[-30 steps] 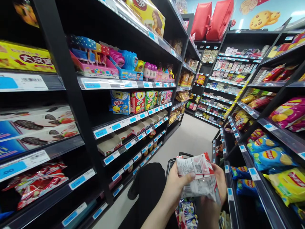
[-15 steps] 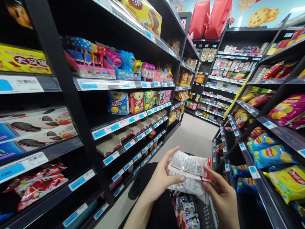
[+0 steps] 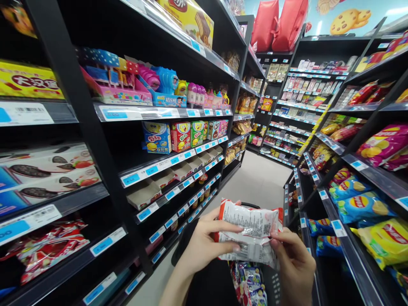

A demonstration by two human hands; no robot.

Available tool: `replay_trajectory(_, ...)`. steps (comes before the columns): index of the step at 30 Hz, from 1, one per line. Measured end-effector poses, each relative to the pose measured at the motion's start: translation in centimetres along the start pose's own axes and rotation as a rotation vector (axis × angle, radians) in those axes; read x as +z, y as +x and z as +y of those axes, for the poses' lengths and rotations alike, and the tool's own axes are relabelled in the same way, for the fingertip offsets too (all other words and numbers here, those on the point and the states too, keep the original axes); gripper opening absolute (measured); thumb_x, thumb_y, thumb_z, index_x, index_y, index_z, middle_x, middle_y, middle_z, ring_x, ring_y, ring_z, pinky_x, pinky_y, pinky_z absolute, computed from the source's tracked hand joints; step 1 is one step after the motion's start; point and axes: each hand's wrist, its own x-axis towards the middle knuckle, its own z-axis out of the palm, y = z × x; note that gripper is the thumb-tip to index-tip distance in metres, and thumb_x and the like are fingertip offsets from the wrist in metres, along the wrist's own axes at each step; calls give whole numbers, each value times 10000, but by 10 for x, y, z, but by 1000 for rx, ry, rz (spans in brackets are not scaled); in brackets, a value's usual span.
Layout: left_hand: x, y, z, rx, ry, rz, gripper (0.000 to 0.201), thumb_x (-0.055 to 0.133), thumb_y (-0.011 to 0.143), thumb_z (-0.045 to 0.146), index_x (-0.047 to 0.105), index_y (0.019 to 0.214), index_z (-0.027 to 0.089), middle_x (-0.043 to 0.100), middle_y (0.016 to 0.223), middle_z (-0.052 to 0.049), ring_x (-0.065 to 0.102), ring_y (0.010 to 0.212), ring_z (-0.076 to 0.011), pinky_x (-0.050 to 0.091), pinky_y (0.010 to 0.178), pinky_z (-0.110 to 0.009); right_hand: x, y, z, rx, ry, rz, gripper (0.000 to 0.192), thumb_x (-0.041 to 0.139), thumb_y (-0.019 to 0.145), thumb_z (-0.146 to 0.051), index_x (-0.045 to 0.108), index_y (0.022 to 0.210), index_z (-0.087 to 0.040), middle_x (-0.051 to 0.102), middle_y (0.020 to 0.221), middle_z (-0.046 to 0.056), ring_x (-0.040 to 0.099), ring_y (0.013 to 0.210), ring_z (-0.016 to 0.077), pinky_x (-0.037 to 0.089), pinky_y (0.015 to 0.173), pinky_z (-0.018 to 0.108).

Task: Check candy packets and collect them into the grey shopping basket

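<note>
A white and red snack packet [image 3: 255,225], its printed back facing up, is held between my two hands. My left hand [image 3: 207,240] grips the packet's left end, fingers on top of the printed side. At the right end, my right hand [image 3: 295,259] pinches the edge between thumb and fingers. Below the packet, several small colourful snack packets [image 3: 250,282] lie in a dark grey basket [image 3: 274,282]. The packet and my right hand hide part of the basket.
Shelves on the left hold small snack boxes [image 3: 181,137], toy-shaped sweets [image 3: 167,80] and cardboard trays [image 3: 145,193]. Bags of chips [image 3: 363,208] fill shelves close on the right. A pale floor aisle [image 3: 255,182] runs ahead to a back shelf [image 3: 295,104]. Red bags [image 3: 266,25] sit on top.
My left hand has shifted its grip, its fingers now across the front of the packet. More of the packet's red left edge shows. My right hand still holds the right end.
</note>
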Motion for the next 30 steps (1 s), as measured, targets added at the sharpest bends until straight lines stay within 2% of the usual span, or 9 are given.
replay_trajectory(3,-1,-1,1,15,31,20,199,846,622,211,807,799,292,684,1208,-82,601,1151,-326,464,957,-403,3,0,-4,4,39,-27,39,734,752,-194,733,765,-231,694,758,29,648,656,159,520,563,221)
replay_trajectory(9,0,-3,1,79,125,127,36,821,660,253,792,660,274,725,1050,-77,650,986,-293,467,886,-373,9,-5,-11,99,74,15,61,747,755,-281,711,745,-232,674,832,34,631,748,176,491,621,236)
replay_trajectory(14,2,-2,13,28,297,195,174,751,731,266,696,573,217,652,779,-39,594,749,-204,443,695,-283,10,-7,-17,102,-36,-64,142,678,817,-301,644,714,-209,649,843,39,598,722,165,426,554,221)
replay_trajectory(18,8,0,17,-61,290,193,239,675,777,270,609,563,188,599,741,-15,549,695,-169,404,641,-252,8,-5,-15,116,-126,-85,191,657,829,-332,606,696,-205,604,734,3,549,631,133,413,524,203)
replay_trajectory(22,9,5,4,-228,114,227,159,730,700,217,583,644,188,630,764,3,581,774,-180,424,739,-264,6,0,-10,306,-33,-77,161,706,784,-349,612,822,-224,572,623,-41,505,512,111,401,466,194)
replay_trajectory(25,6,9,-8,-385,-123,218,163,756,666,229,625,750,181,661,754,7,595,711,-164,443,684,-256,2,8,-7,407,112,-100,162,764,712,-313,657,778,-211,573,558,-50,485,457,96,371,434,188)
replay_trajectory(27,3,10,-14,-529,-311,148,179,739,682,264,688,809,149,692,745,-30,614,656,-163,456,650,-262,-4,15,-4,449,174,-96,174,772,682,-357,707,729,-203,625,589,-17,535,495,117,406,463,212)
replay_trajectory(30,-3,12,-24,-624,-616,-6,351,703,640,241,732,956,91,737,837,-115,675,747,-229,497,727,-318,-20,18,-1,525,264,-107,324,785,618,-445,767,848,-217,710,703,42,633,600,201,496,551,309)
